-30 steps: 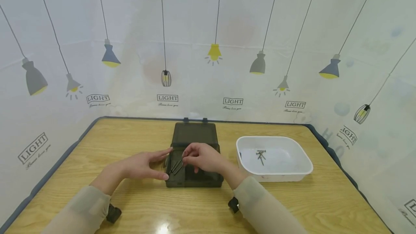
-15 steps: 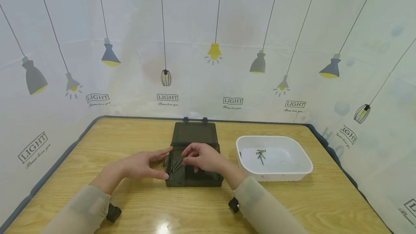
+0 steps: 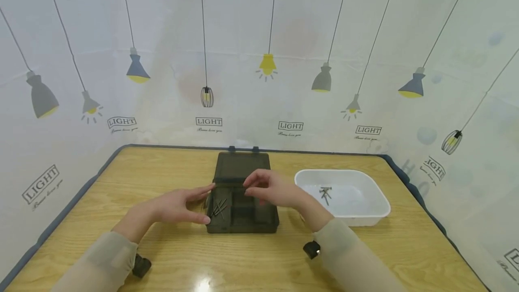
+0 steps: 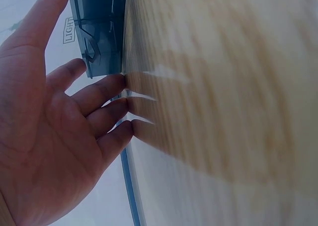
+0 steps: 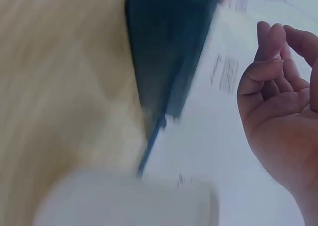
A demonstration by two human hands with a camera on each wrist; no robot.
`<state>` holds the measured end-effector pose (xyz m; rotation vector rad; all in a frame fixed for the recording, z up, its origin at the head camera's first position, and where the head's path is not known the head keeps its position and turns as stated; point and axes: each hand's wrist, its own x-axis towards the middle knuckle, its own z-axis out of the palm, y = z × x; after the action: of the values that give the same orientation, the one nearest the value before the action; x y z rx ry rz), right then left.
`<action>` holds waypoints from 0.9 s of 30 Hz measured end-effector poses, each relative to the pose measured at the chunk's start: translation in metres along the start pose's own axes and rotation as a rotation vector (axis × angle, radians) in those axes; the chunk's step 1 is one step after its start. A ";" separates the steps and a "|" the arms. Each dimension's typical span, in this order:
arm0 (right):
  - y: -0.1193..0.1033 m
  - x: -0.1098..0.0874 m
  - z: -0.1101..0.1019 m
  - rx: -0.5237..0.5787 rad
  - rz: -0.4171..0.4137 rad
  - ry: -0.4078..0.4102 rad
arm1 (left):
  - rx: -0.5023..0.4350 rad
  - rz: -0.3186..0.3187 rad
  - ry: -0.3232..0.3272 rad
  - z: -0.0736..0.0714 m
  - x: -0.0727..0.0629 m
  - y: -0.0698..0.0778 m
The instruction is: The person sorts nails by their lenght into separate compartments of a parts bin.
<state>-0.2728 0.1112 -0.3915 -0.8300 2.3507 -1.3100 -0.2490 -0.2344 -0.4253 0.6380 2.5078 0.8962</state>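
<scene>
A dark see-through plastic box [image 3: 243, 228] lies with its lid [image 3: 243, 166] tipped back in the head view. Several thin metal screws [image 3: 220, 208] lie crosswise in its left compartment. My left hand [image 3: 172, 206] braces the box's left side with thumb and index finger spread; in the left wrist view, that hand's [image 4: 59, 121] other fingertips touch the tabletop. Over the right part of the box hovers my right hand [image 3: 275, 189], fingers loosely bent. Nothing shows between the thumb and fingers of that hand [image 5: 283, 97] in the right wrist view.
A white rectangular basin [image 3: 361, 216] stands right of the box, with several screws [image 3: 325, 194] in a small pile inside. The wooden table [image 3: 158, 166] meets a printed cloth backdrop [image 3: 239, 134] at its back and sides.
My right hand has shifted right, away from the left compartment. Another screw now lies across those in it. My left hand keeps its place.
</scene>
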 end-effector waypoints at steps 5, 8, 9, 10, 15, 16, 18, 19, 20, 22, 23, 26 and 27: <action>0.012 -0.023 -0.044 -0.019 0.055 0.071 | -0.005 0.005 -0.005 -0.001 -0.001 0.000; 0.025 -0.037 -0.067 -0.043 0.097 0.130 | -0.016 0.003 -0.014 -0.001 -0.002 0.000; 0.030 -0.042 -0.074 -0.049 0.114 0.148 | -0.020 0.002 -0.017 -0.001 -0.002 0.000; 0.035 -0.046 -0.080 -0.056 0.135 0.165 | -0.024 0.001 -0.020 -0.001 -0.002 0.000; 0.063 -0.059 -0.101 -0.058 0.205 0.186 | -0.016 0.006 -0.017 -0.002 0.000 -0.001; 0.069 -0.060 -0.103 -0.063 0.216 0.181 | -0.015 0.007 -0.015 -0.002 0.000 -0.001; 0.078 -0.062 -0.106 -0.074 0.231 0.149 | -0.018 0.008 -0.016 -0.002 0.000 -0.001; 0.083 -0.062 -0.107 -0.083 0.238 0.126 | -0.023 0.009 -0.019 -0.002 0.000 -0.001; 0.087 -0.062 -0.107 -0.091 0.253 0.104 | -0.025 0.008 -0.020 -0.001 0.000 -0.001; 0.094 -0.062 -0.106 -0.121 0.282 0.055 | -0.028 0.008 -0.023 -0.001 0.000 -0.001; 0.097 -0.061 -0.106 -0.128 0.285 0.029 | -0.027 0.008 -0.023 -0.001 0.000 0.000; 0.104 -0.060 -0.104 -0.150 0.296 -0.012 | -0.024 0.010 -0.023 -0.001 0.001 -0.001; 0.105 -0.059 -0.103 -0.154 0.295 -0.019 | -0.022 0.011 -0.022 -0.001 0.001 -0.001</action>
<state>-0.3162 0.2598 -0.4262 -0.5072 2.4672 -1.0084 -0.2502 -0.2348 -0.4255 0.6511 2.4741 0.9146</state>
